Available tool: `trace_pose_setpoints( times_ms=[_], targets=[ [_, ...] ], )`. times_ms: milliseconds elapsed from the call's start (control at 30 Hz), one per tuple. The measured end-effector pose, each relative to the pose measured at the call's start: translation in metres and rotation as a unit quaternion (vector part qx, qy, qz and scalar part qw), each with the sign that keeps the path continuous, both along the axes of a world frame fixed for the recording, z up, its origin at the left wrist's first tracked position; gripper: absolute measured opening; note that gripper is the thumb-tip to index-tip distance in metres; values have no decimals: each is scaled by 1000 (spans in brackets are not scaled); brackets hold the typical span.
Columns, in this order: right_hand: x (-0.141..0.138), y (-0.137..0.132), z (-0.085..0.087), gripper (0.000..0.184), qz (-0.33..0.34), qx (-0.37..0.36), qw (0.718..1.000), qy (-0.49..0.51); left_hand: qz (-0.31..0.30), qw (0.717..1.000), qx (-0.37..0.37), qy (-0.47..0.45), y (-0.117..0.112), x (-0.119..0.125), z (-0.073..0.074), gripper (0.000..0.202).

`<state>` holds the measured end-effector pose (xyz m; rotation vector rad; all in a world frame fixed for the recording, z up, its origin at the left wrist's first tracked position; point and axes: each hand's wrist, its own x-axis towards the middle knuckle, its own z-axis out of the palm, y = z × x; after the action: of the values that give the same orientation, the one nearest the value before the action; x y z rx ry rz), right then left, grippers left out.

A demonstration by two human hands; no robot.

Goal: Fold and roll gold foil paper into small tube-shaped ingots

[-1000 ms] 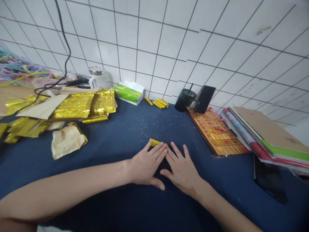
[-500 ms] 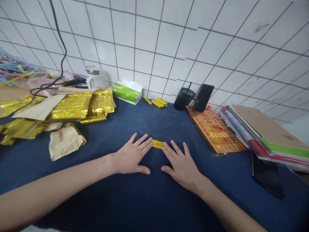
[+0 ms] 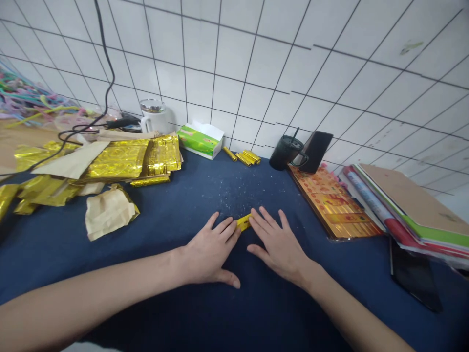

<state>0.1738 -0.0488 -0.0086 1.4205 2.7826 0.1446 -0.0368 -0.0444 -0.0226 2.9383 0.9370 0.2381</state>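
Note:
My left hand (image 3: 212,252) and my right hand (image 3: 280,247) lie flat on the dark blue tablecloth (image 3: 176,215), fingers stretched out. Between their fingertips sits a small folded gold foil piece (image 3: 244,222); fingers of both hands rest on its ends. Neither hand grips anything.
A heap of gold foil sheets (image 3: 120,164) and a crumpled paper (image 3: 108,212) lie to the left. At the tiled wall stand a white mug (image 3: 156,117), a green tissue box (image 3: 200,139), several small gold rolls (image 3: 246,157), a black cup (image 3: 286,152) and a phone (image 3: 315,150). To the right lie a printed gold pack (image 3: 335,205), stacked folders (image 3: 414,210) and a second phone (image 3: 414,276).
The hands were together over the foil piece, spread apart along it, and have now come closer again; the piece now lies tilted, its right end raised.

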Motion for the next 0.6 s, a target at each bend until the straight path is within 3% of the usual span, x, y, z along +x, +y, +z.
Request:
trace_pose_setpoints(
  times_ms=[200,433,600],
  targets=[
    [-15,0,-4,68,59,-62,996,17,1,1000,-1,-4,0,-3,0,98],
    [14,17,-19,64,-11,-46,999,11,-1,1000,-11,5,0,-4,2,94],
    [14,18,-20,64,-25,-32,999,3,9,1000,-20,11,-2,-5,3,90]
  ],
)
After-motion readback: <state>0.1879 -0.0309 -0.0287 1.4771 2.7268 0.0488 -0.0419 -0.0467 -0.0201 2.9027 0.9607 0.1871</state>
